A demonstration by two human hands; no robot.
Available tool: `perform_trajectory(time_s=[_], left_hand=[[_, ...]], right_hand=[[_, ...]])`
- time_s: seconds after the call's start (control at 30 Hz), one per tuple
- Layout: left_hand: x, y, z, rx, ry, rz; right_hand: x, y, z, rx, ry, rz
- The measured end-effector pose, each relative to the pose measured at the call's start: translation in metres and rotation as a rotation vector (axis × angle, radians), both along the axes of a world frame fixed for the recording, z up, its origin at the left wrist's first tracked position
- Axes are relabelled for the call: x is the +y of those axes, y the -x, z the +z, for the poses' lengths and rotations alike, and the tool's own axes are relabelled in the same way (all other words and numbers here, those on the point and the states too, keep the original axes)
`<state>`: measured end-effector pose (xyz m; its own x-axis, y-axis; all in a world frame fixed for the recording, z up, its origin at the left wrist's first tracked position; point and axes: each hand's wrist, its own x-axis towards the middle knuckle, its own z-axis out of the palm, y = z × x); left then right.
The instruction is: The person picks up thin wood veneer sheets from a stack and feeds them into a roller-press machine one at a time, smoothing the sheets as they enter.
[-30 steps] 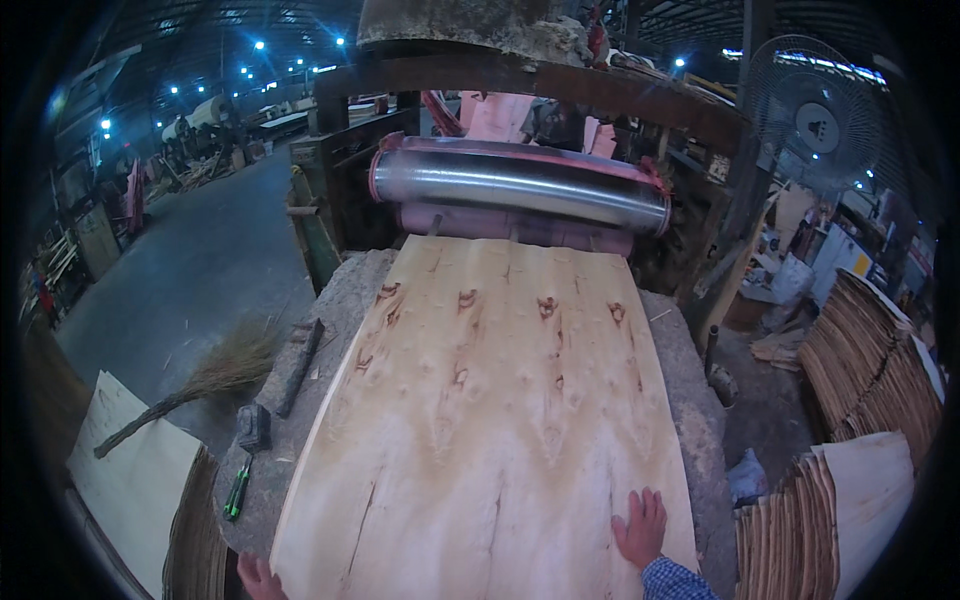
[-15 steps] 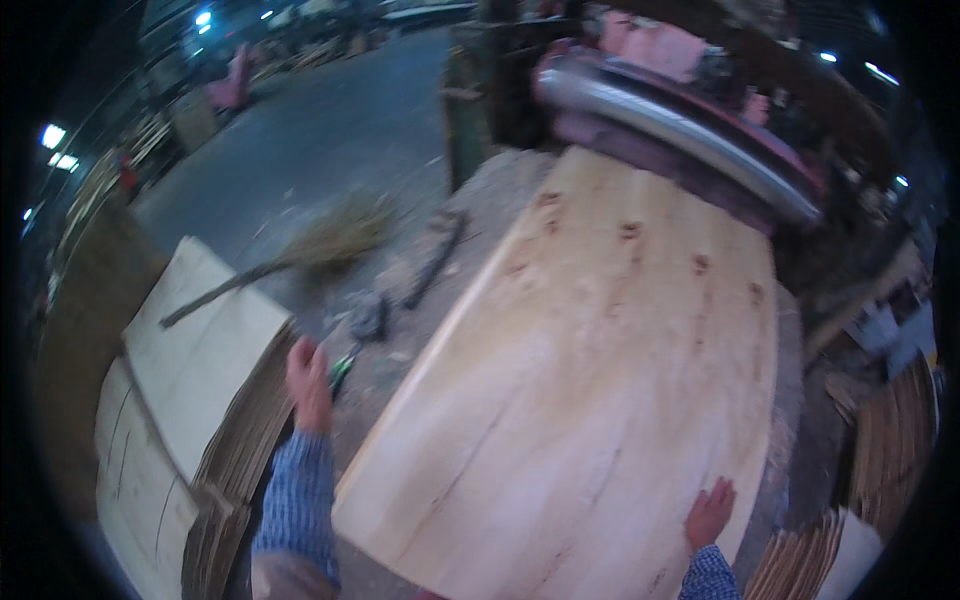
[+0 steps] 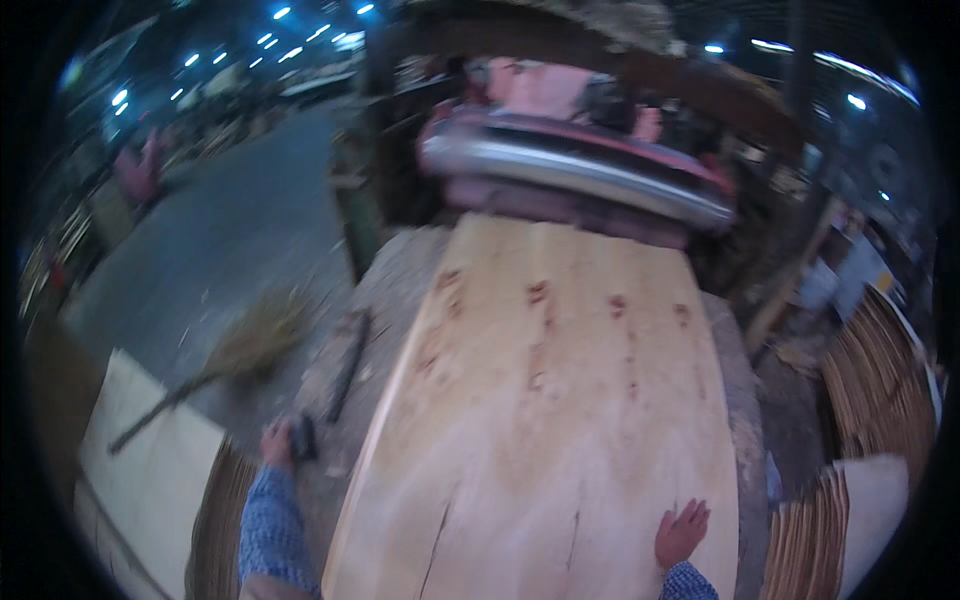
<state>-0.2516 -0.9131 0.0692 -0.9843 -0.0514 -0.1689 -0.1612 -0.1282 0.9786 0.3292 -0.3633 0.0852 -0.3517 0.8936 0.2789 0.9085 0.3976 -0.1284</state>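
Observation:
A wide, pale wood veneer sheet [image 3: 540, 420] with brown knots and dark cracks lies before me, its top layer level with a stack edge on the left. My right hand [image 3: 682, 532] rests flat on its near right part, fingers spread. Left of the sheet, my left hand [image 3: 277, 445] reaches down against a small dark block-like object [image 3: 303, 438]; blur hides whether the fingers grip it. A dark bar [image 3: 350, 370] lies just beyond that. The sheet's far end meets a shiny metal roller [image 3: 580, 168] on a pink machine.
A straw broom [image 3: 255, 335] lies at the left, its handle across a veneer stack [image 3: 150, 430]. More veneer stacks [image 3: 815, 535] stand at the right. Dusty ledges flank the sheet. A post [image 3: 352, 205] stands left of the roller.
My left hand has moved forward to the small dark object. My right hand remains flat on the sheet. The view has swung right and up, so the roller appears further left.

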Motion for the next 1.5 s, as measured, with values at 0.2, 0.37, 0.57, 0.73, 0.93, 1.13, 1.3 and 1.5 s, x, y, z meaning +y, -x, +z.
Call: perform_trajectory(time_s=[0.2, 0.37, 0.57, 0.73, 0.93, 1.13, 1.3, 1.5], left_hand=[[-0.051, 0.008, -0.045, -0.118, 0.076, 0.102], [-0.016, -0.022, 0.012, -0.115, 0.074, 0.087], [-0.03, -0.015, -0.003, -0.089, 0.074, 0.09], [-0.048, 0.002, -0.032, -0.11, 0.07, 0.099], [-0.027, -0.008, -0.018, -0.182, -0.012, 0.104], [-0.027, -0.016, -0.007, -0.162, 0.005, 0.108], [-0.039, -0.016, -0.012, -0.152, 0.044, 0.144], [-0.026, -0.011, -0.061, 0.116, 0.443, 0.273]], right_hand=[[-0.003, 0.004, 0.005, 0.063, 0.07, 0.076], [-0.007, 0.0, 0.012, 0.074, 0.058, 0.058], [-0.007, 0.006, 0.024, 0.094, 0.068, 0.066], [-0.004, 0.004, 0.023, 0.089, 0.042, 0.076], [0.001, -0.001, 0.022, 0.067, 0.075, 0.05], [-0.003, 0.002, 0.024, 0.065, 0.047, 0.068], [-0.007, 0.004, 0.026, 0.071, 0.067, 0.068], [0.006, -0.008, 0.006, 0.045, 0.074, 0.027]])
